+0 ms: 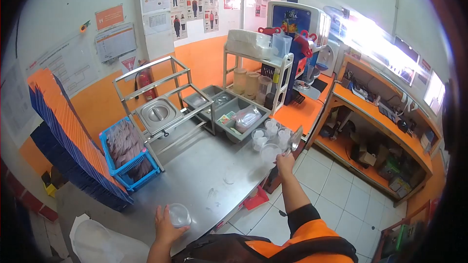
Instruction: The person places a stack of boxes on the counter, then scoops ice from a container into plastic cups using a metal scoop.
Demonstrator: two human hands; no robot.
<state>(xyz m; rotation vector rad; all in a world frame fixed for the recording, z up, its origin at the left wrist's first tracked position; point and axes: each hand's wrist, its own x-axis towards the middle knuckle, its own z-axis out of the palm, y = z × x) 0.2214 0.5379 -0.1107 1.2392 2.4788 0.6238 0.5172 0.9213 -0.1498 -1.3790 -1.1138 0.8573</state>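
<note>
At the near edge of the steel table (214,185), my left hand (165,227) is curled around a see-through plastic cup (179,215), which stands on the steel. My right hand (285,163) reaches to the table's right end, its fingers closed around a shiny metal utensil that looks like a scoop (295,140), head upward. Just left of that hand is a see-through plastic tub (269,153), partly behind the fingers; whether they touch it I cannot tell. Several plastic cups (260,137) are grouped behind the tub.
Grey bins (237,137) with packets sit at the table's back. A metal rack (158,109) holds a lidded steel pan (158,114). Left of it are a blue basket (129,158) and tall stacked folded cardboard (73,136). A white shelf (280,90) carries jugs and jars.
</note>
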